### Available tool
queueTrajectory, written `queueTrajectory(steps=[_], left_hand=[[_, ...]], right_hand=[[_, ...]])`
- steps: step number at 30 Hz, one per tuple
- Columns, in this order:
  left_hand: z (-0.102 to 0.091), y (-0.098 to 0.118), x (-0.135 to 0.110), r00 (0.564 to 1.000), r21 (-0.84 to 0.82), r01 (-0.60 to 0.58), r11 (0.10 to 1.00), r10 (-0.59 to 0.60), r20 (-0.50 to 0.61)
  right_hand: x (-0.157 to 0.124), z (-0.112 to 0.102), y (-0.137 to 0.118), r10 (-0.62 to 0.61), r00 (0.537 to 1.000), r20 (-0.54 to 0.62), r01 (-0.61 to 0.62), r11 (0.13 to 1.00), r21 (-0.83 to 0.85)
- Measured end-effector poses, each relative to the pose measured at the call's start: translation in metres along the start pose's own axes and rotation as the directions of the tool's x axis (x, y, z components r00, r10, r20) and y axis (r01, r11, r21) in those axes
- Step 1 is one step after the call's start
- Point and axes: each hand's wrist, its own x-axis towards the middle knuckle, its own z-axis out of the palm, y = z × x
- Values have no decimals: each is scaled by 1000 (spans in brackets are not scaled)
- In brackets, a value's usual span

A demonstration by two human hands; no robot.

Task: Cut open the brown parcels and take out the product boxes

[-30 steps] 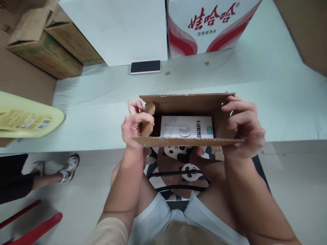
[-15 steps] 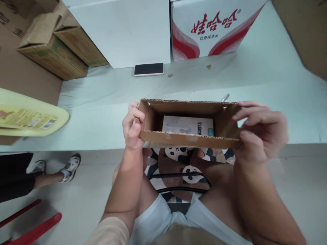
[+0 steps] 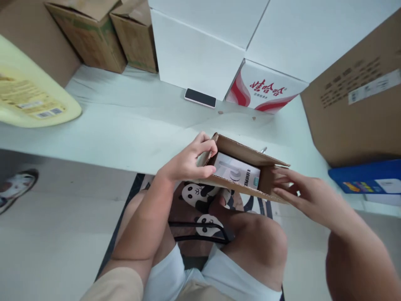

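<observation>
An open brown cardboard box (image 3: 247, 154) sits at the near edge of the pale table (image 3: 125, 129), over my knees. Inside it lies a white product carton (image 3: 236, 173) with dark print. My left hand (image 3: 191, 161) grips the box's left end, fingers curled over its side flap. My right hand (image 3: 297, 194) is at the box's right end with fingers stretched out and apart, touching the right wall or just off it; it grips nothing.
A phone (image 3: 200, 98) lies flat further back on the table. Behind it stand white boxes (image 3: 200, 54), a red-and-white printed carton (image 3: 266, 90) and brown cartons (image 3: 94, 37). A big brown box (image 3: 354, 96) and a blue package (image 3: 366, 177) are right, a yellow container (image 3: 34, 96) left. Another person's shoe (image 3: 15, 186) shows at the far left.
The view has swung right and tilted. My right hand has let go of the box's right end and opened. The left hand still holds the left end.
</observation>
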Motion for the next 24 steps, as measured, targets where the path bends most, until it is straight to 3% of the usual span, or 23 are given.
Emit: queueTrajectory(steps=[2,5,8,12,20,24], left_hand=[[-3,5,-6,998,4,48,999,-48,43],[-5,11,-12,993,10,86,996,-86,80],[-5,15,-16,991,7,88,996,-88,97],[-5,18,-19,987,11,102,995,-103,125],[-4,15,-19,993,8,92,996,-93,77],[-3,15,-18,992,-10,98,995,-97,81]], right_hand=[[15,-8,-16,-43,989,144,61,991,-120],[40,-2,-38,-63,959,276,151,938,-311],[59,15,-47,50,929,367,150,855,-496],[68,29,-43,133,918,374,147,762,-631],[51,23,-42,-34,947,318,246,713,-657],[46,27,-52,91,951,297,176,630,-756]])
